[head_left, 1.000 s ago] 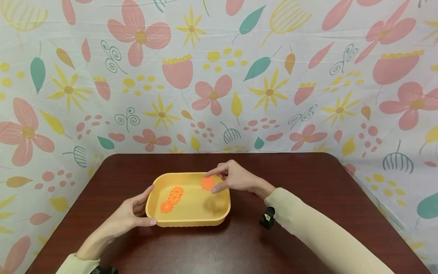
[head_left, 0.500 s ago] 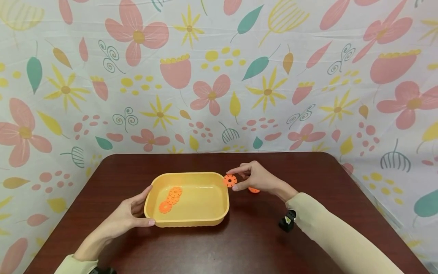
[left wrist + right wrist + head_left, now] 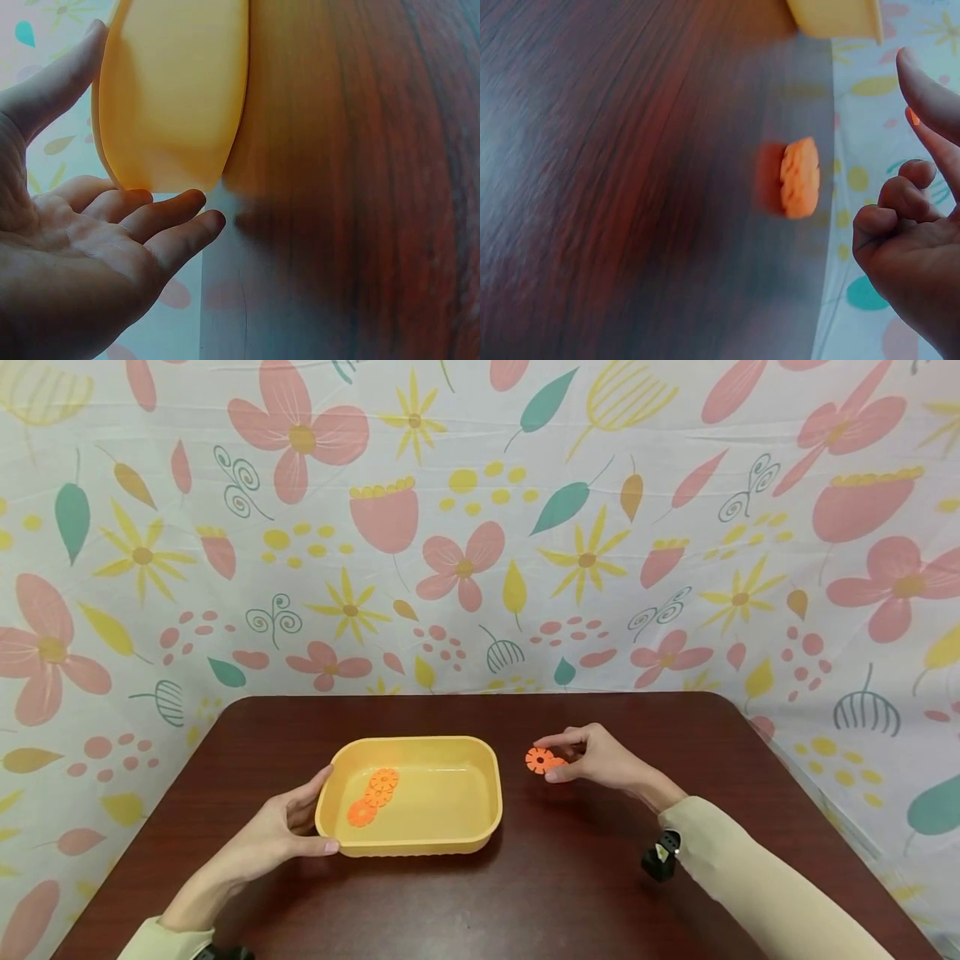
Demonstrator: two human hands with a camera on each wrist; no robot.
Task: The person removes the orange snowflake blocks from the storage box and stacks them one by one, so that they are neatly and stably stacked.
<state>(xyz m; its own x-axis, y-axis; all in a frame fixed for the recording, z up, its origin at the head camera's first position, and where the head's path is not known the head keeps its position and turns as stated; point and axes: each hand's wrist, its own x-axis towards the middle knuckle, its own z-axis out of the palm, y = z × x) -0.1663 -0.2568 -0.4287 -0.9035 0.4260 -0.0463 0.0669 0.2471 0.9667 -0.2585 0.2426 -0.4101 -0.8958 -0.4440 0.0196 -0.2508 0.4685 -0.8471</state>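
Observation:
My left hand (image 3: 273, 828) holds a yellow rectangular tray (image 3: 420, 846) by its left end, thumb at the near corner and fingers along the far one. Inside the tray, toward its left, lie 3 flat orange notched discs (image 3: 362, 813) in a slanting, overlapping row. Right of the tray, my right hand (image 3: 603, 762) pinches another orange notched disc (image 3: 535, 755) between thumb and index finger. Only an orange sliver of it shows in the right wrist view, where a short orange stack of discs (image 3: 800, 178) stands on the table; the hand partly covers this stack in the head view.
The dark wooden table (image 3: 480, 910) has rounded far corners. Close behind it hangs a white cloth (image 3: 480, 485) printed with flowers and leaves. A black wrist device (image 3: 662, 856) sits at the right sleeve.
My right hand has moved from over the tray out to the right, carrying the disc, and now overlaps the orange stack. The left hand and tray have stayed put.

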